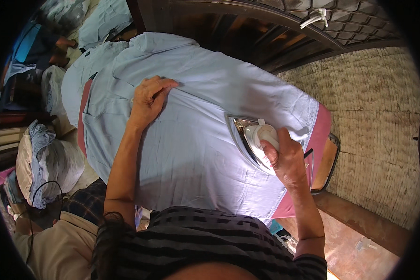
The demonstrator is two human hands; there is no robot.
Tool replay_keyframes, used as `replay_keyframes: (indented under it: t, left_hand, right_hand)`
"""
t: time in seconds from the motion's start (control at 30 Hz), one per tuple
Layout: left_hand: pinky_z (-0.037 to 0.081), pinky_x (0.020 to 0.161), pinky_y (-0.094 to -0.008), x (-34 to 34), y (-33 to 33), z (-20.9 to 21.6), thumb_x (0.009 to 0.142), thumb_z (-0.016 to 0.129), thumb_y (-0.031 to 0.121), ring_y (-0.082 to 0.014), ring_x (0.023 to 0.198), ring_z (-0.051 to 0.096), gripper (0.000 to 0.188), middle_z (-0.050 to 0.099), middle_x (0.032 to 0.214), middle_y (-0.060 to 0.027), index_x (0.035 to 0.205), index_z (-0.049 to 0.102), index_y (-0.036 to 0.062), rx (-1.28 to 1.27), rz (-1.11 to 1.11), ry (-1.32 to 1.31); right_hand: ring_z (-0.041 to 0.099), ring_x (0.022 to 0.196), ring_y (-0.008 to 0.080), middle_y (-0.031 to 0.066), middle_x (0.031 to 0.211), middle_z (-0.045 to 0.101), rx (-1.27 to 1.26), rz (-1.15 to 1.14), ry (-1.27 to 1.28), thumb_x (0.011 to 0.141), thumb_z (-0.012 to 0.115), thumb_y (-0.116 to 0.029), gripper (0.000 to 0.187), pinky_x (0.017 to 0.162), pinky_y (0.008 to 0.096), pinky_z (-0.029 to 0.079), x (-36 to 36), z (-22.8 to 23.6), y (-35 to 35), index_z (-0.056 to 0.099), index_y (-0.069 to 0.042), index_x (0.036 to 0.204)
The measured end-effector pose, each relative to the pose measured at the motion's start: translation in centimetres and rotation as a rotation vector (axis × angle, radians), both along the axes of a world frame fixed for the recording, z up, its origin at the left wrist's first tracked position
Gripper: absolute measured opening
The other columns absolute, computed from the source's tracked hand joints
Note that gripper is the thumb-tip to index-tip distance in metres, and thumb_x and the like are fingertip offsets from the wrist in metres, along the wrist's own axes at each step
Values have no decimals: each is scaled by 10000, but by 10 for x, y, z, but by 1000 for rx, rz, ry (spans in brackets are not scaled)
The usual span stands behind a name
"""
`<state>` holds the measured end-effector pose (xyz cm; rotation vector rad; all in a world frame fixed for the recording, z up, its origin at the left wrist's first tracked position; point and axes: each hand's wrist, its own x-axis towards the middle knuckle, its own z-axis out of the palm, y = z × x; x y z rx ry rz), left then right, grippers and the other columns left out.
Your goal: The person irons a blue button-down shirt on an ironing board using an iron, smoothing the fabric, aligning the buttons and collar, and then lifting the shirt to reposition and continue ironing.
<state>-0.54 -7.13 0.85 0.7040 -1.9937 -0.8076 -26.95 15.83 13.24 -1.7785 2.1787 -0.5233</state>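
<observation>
A light blue shirt [186, 140] is spread over the ironing board [323, 122], whose pink cover shows at the right end and along the left edge. My right hand [289, 156] is wrapped round the handle of a clothes iron [253, 136] with a white body and a shiny metal rim. The iron rests on the right part of the shirt, its tip pointing up and left. Toward the shirt's far left part, my left hand [150, 99] is closed on the cloth, index finger stretched to the right. A crease runs from those fingertips toward the iron.
Behind the board stands a dark panelled door or gate with mesh [354, 23]. A rough woven-looking wall [378, 121] lies right. Bagged and folded clothes [44, 158] crowd the left. Another person's hand [63, 44] shows upper left; a beige-clothed figure [65, 242] is at lower left.
</observation>
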Motion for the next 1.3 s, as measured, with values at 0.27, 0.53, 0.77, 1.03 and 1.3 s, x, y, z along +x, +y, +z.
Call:
replay_keyframes:
  t: [0.27,0.53,0.77,1.03,1.3]
  left_hand:
    - [405,722,-311,-3,-7,1,877,684,36,-201,673,552,190,645,782,-36,1051,702,113,-80,27,-67]
    - [440,769,-331,-1,-4,0,870,728,122,-221,724,569,269,637,785,-50,1132,666,133,42,81,-132]
    - [462,738,-342,2,-6,-2,850,750,143,-238,744,558,315,598,764,-62,1150,653,133,77,64,-142]
    - [479,758,-356,6,-5,-4,861,742,149,-238,803,588,289,639,824,-56,1139,662,148,74,19,-132]
    - [455,733,-358,4,-3,-10,875,728,172,-215,714,587,271,656,819,-34,1135,654,198,11,34,-76]
  right_hand:
    - [673,656,431,228,738,669,-23,47,34,947,672,-378,398,541,492,540,14,1,-49,489,-27,992]
    - [688,732,425,230,817,684,52,39,-102,915,722,-307,349,590,463,546,-1,2,-38,526,-38,1021]
    - [676,713,441,230,768,673,28,110,-33,940,669,-405,408,591,483,531,21,3,-79,516,-29,974]
    - [665,672,434,231,686,634,94,81,7,947,654,-424,421,587,479,510,14,7,-79,532,-22,929]
    - [664,658,415,218,665,636,108,105,-34,931,670,-430,443,587,446,505,4,11,-53,567,-1,890]
